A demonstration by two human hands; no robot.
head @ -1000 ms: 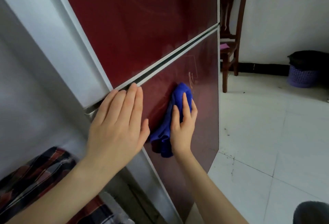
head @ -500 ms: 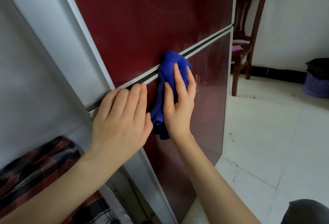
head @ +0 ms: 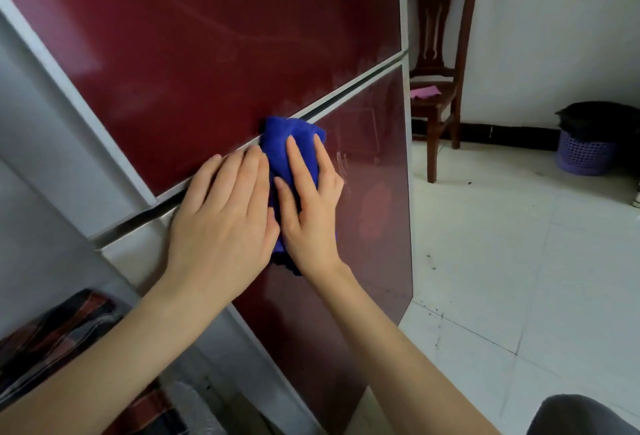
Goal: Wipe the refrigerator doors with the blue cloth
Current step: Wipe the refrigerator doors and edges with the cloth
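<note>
At the door seam [head: 349, 87], right hand [head: 310, 216] flat on blue cloth [head: 289, 138], left hand [head: 221, 223] flat alongside.

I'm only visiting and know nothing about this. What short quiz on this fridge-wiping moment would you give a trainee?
1. True or false: the blue cloth reaches the gap between the upper door and the lower door.
2. The right hand presses the cloth with: A) a fist B) straight fingers C) only the thumb.
3. What colour is the flat item on the wooden chair?

Key: 1 true; 2 B; 3 pink.
</note>
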